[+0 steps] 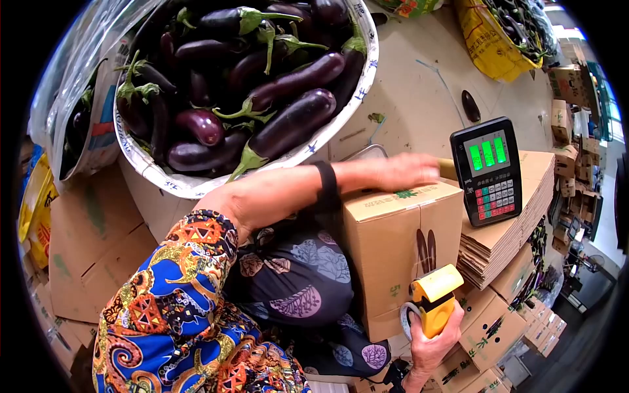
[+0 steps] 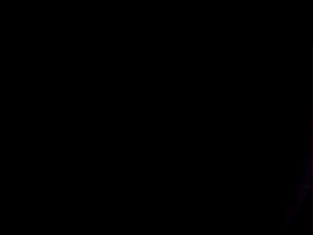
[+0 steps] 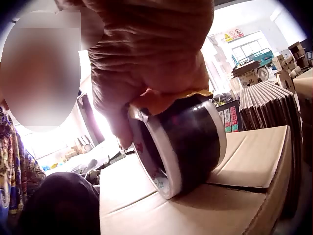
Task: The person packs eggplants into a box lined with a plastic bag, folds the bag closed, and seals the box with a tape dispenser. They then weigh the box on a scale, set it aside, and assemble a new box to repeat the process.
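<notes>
My left hand lies stretched out, blurred, over the top of a cardboard box printed with a pair of eggplants. A black band circles that wrist. My right hand grips a yellow tape dispenser beside the box's side, below the printed eggplants. In the right wrist view the roll of dark packing tape hangs under the palm, close over the cardboard, and the hand hides most of the dispenser's yellow body. The left wrist view is black.
A scale display with lit green digits stands behind the box, by a stack of flattened cartons. A large white-rimmed tub full of eggplants is to the left. One loose eggplant lies on the floor near a yellow sack.
</notes>
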### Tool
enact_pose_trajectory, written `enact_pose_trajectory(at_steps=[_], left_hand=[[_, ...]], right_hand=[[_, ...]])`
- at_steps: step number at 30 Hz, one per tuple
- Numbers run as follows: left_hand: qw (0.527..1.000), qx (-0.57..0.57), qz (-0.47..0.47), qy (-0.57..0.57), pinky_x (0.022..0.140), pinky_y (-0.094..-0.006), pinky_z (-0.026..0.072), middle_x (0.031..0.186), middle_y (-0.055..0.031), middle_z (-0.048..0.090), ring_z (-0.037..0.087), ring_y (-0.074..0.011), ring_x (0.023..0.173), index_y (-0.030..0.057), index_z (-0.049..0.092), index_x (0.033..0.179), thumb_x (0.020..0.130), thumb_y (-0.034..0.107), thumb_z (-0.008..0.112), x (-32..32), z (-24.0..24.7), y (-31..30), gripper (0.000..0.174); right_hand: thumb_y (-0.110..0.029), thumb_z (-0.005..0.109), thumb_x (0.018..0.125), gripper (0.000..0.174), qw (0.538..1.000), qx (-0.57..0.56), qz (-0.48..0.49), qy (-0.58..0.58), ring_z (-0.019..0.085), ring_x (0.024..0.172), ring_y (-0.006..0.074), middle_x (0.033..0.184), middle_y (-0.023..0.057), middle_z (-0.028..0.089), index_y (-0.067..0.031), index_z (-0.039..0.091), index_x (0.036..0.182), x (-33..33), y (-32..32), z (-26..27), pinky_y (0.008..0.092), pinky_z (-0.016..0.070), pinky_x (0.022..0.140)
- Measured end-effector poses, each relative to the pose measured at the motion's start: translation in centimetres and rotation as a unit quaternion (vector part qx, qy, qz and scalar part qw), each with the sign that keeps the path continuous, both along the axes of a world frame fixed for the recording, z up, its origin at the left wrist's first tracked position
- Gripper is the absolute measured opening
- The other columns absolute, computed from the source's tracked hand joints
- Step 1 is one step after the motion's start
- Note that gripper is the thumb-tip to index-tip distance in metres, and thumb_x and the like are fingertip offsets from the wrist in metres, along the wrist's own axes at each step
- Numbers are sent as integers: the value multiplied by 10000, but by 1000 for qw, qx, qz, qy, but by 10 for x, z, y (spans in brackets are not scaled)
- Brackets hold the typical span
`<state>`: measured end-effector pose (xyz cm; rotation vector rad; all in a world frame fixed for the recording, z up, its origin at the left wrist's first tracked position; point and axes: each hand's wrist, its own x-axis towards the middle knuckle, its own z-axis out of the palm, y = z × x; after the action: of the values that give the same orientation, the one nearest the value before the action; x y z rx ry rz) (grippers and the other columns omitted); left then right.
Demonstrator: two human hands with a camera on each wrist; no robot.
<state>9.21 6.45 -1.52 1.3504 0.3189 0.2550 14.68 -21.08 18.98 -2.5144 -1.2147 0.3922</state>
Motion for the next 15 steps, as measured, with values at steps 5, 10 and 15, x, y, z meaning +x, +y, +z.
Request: enact_pose_trajectory(at_steps=[5, 10, 15], left_hand=[[992, 78, -75, 64, 1145, -392, 296, 1445, -214, 462, 404, -333, 1360, -14, 479, 1382, 1052, 451, 309, 3, -86, -11, 594], [981, 117, -68, 142, 1066, -367, 389, 1303, -184, 591, 526, -287, 1241, 3, 551, 1300, 1053, 473, 298, 1, -92, -5, 589], [994, -26, -86, 59, 1056, -329, 395, 1352, -125, 585, 519, -198, 1224, 34, 541, 1361, 1047, 547, 301, 1, 22, 11, 647]], right_hand=[[-173, 863, 641, 648, 1000, 9, 5, 10, 650, 782, 360, 887, 179, 635, 12, 534, 1167, 7, -3, 0, 397, 518, 748], [-135, 838, 651, 629, 1000, 20, 14, 14, 646, 781, 370, 897, 183, 636, 17, 533, 1179, 4, -5, -2, 406, 517, 748], [-169, 855, 669, 603, 999, 30, 3, 30, 652, 782, 396, 890, 193, 647, -6, 538, 1156, 5, -3, -2, 416, 521, 729]])
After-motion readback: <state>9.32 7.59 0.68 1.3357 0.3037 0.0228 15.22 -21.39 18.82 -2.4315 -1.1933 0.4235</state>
